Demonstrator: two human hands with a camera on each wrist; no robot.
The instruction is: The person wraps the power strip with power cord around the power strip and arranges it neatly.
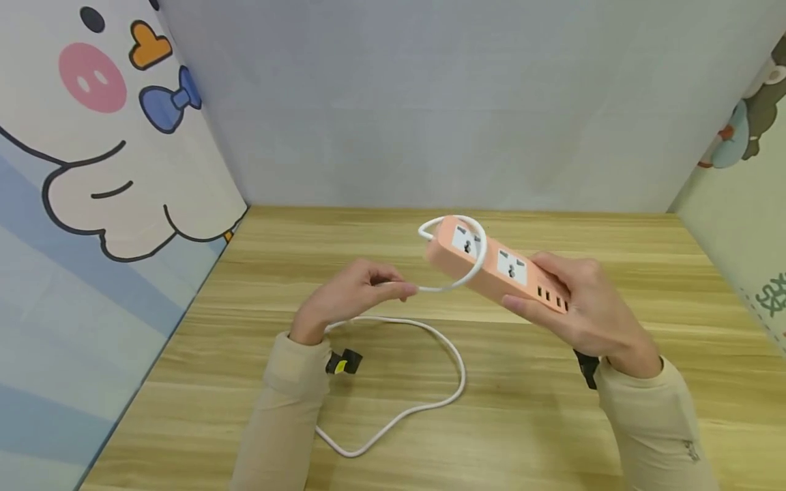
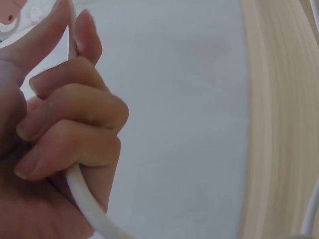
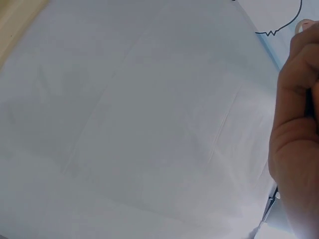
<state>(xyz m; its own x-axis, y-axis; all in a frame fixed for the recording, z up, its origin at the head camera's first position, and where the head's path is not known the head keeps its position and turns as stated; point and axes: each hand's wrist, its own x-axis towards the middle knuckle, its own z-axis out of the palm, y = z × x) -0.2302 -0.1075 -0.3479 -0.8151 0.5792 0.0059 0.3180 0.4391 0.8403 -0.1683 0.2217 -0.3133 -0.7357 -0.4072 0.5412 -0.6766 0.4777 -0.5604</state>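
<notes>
I've got the left hand [image 1: 353, 294] pinching the white cable [image 1: 463, 372], right hand [image 1: 586, 307] gripping the power strip [image 1: 491, 283]: slack could let that far loop [image 1: 482, 249] slip off.

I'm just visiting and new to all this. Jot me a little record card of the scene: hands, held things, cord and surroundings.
Left hand: this hand pinches a white cord
Right hand: this hand grips a peach power strip near its small slots
Strip: angled, two white socket panels showing
Cord: loops across the socket face; another stretch curves on the table
Table: wood-grain
Surroundings: grey backdrop behind, cartoon panel at picture left
</notes>
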